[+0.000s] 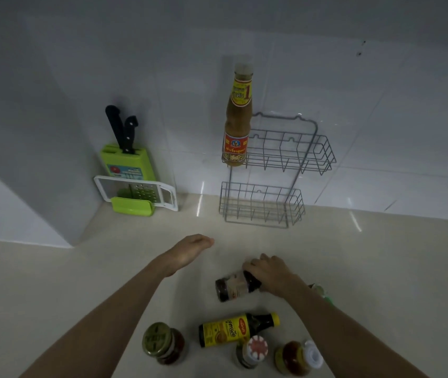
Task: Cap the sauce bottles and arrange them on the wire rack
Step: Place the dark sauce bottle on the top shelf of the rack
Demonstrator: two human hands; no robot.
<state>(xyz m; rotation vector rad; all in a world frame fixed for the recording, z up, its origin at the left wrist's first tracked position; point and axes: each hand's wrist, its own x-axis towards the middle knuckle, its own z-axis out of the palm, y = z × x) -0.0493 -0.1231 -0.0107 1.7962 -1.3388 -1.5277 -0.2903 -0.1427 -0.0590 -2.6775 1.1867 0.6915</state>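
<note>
A two-tier wire rack point(310, 156) hangs on the tiled wall. One tall tan sauce bottle point(237, 118) with a yellow and red label stands at the left end of its upper basket. My right hand point(270, 272) grips the neck end of a dark sauce bottle point(233, 289) lying on the counter. My left hand point(190, 251) hovers over the counter, fingers apart, holding nothing. Nearer me lie a dark bottle with a yellow label and yellow cap point(238, 328), a jar with a green-gold lid point(163, 342), a red-and-white capped bottle point(253, 350) and a white-capped bottle point(299, 357).
A green knife block point(126, 162) with two black-handled knives stands in the left corner, a white and green grater point(135, 195) leaning before it. A green object point(322, 291) peeks from behind my right wrist. The beige counter point(108, 268) spreads around the bottles.
</note>
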